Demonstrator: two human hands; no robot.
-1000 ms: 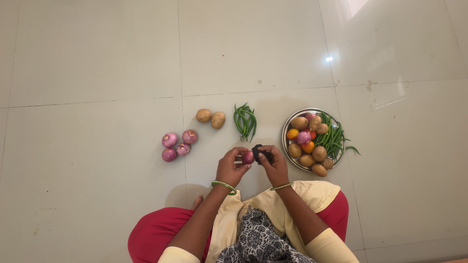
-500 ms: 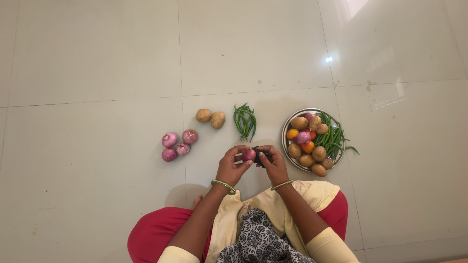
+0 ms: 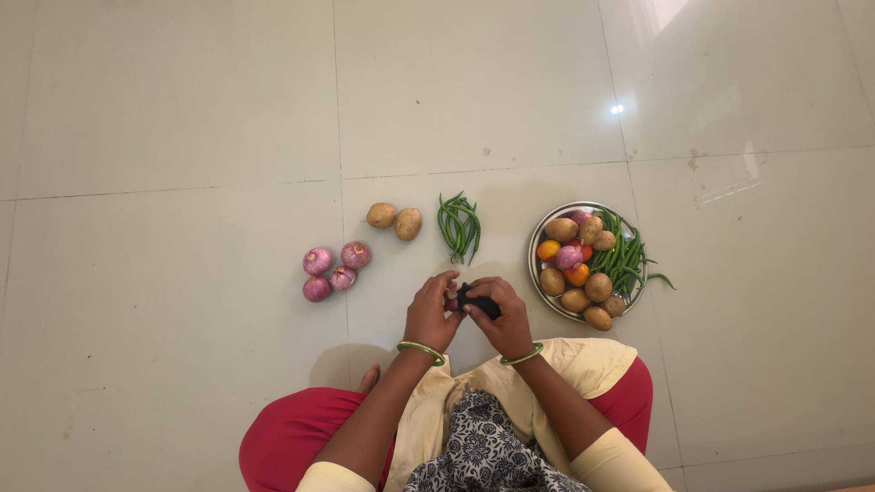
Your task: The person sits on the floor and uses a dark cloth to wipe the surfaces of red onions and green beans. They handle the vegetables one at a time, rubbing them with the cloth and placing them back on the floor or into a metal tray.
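Note:
My left hand (image 3: 432, 315) is closed around a small red onion (image 3: 453, 304), of which only a sliver shows between my two hands. My right hand (image 3: 503, 321) grips a small black object (image 3: 479, 301) and presses it against the onion. Both hands meet just above my lap, over the pale tiled floor. Each wrist carries a green bangle.
Several red onions (image 3: 330, 271) lie on the floor to the left. Two potatoes (image 3: 395, 220) and a bunch of green chillies (image 3: 458, 226) lie ahead. On the right, a steel plate (image 3: 532, 262) holds potatoes, tomatoes, an onion and more chillies.
My hands have drawn closer to me and closed together. The onion, plainly visible before, is now mostly covered, and the black object lies across it.

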